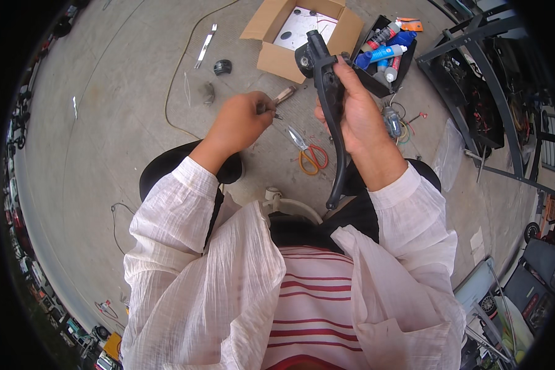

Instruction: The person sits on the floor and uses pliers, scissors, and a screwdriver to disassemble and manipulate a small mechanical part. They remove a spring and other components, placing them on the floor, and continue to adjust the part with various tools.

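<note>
My right hand (357, 117) is closed round a black brake lever assembly (333, 102), its long curved blade pointing down toward my lap. The thumb presses near the top of its body. To the left, my left hand (245, 120) is closed in a pinch with something small and dark at the fingertips, too hidden to name. Just past those fingers shows a tool with a light brown handle (285, 94); whether the hand touches it, I cannot tell. Between my hands, scissors (304, 150) with orange and red handles lie on the concrete floor.
Ahead stands an open cardboard box (283, 60) beside a black tray (379, 87) of bottles and tubes. A black round part (222, 66) and a yellowish hose (174, 92) lie left. Right are a wired part (392, 120) and a dark metal rack (468, 61).
</note>
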Motion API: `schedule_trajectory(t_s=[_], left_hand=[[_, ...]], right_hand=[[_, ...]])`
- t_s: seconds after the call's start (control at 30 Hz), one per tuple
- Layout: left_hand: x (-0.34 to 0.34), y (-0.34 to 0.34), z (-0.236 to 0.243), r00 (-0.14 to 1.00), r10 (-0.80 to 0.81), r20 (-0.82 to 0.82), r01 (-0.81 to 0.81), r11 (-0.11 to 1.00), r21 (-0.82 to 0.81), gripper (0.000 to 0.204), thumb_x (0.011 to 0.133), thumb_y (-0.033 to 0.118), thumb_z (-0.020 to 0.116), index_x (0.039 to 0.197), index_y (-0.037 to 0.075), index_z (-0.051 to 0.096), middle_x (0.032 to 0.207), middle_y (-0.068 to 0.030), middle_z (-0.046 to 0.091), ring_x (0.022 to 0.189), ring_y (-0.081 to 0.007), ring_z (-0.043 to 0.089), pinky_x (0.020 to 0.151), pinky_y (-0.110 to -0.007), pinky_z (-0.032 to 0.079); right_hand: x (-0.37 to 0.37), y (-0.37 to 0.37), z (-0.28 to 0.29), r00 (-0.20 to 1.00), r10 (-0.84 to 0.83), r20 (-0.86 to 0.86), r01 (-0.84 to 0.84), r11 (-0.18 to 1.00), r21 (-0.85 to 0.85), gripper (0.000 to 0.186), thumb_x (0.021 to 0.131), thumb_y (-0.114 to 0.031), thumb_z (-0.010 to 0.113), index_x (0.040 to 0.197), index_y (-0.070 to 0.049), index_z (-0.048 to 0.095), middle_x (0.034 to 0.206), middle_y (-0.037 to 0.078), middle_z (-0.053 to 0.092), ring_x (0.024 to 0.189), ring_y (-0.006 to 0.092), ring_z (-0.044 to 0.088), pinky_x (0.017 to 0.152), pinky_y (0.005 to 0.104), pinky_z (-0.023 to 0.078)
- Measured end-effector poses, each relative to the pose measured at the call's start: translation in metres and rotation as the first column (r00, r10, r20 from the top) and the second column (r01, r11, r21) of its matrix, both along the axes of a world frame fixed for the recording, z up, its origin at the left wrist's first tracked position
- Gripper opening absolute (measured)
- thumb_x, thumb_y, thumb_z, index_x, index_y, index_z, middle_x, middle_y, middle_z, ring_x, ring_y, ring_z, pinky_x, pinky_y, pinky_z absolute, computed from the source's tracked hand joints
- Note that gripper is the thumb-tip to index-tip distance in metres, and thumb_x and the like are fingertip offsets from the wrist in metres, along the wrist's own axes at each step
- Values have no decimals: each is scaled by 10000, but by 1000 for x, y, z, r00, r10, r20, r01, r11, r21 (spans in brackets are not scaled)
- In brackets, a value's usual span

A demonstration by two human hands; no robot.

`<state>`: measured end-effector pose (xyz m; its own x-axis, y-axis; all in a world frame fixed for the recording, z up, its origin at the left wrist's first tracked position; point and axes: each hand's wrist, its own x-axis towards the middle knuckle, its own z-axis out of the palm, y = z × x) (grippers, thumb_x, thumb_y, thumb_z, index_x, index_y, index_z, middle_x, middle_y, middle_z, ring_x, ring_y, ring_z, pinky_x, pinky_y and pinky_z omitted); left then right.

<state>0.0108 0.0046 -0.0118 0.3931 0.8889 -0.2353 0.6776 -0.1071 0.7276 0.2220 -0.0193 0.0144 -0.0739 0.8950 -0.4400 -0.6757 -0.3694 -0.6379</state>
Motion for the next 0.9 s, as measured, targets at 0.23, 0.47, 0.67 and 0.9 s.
schedule_trajectory(t_s=[0.23, 0.47, 0.67, 0.9], left_hand=[[2, 1, 3, 1000, -5, -8, 5, 1000, -18, 180, 855, 131, 676, 980, 1, 686, 740, -92, 655, 623, -132, 554, 616, -300, 455], [-5, 6, -10, 995, 34, 93, -36, 999, 23, 250, 899, 202, 676, 1021, -16, 680, 829, -73, 699, 602, -110, 556, 575, -284, 458], [7, 8, 22, 801, 411, 436, -173, 855, -489, 562, 940, 454, 613, 1224, -31, 601, 937, -104, 706, 431, -23, 344, 415, -225, 402], [13, 6, 36, 746, 487, 455, -57, 726, -685, 679, 928, 587, 548, 1218, -26, 582, 921, -163, 690, 410, -38, 309, 430, -246, 427]], right_hand=[[-2, 1, -6, 1000, -2, -5, 3, 1000, 14, 317, 979, -387, 573, 910, -85, 645, 670, 1, 576, 509, 90, 518, 449, 246, 423], [-9, 0, 3, 1000, -2, 9, 2, 1000, -9, 267, 961, -377, 613, 905, -115, 615, 694, -16, 559, 524, 94, 474, 476, 257, 384], [-14, -6, 5, 995, 7, 99, -7, 1000, 4, 276, 957, -305, 638, 1004, -33, 646, 839, 13, 643, 692, 83, 599, 570, 232, 465], [-24, -11, -8, 990, 92, 109, -97, 994, 46, 263, 964, -252, 635, 1043, 0, 633, 914, 21, 643, 780, 75, 590, 676, 220, 473]])
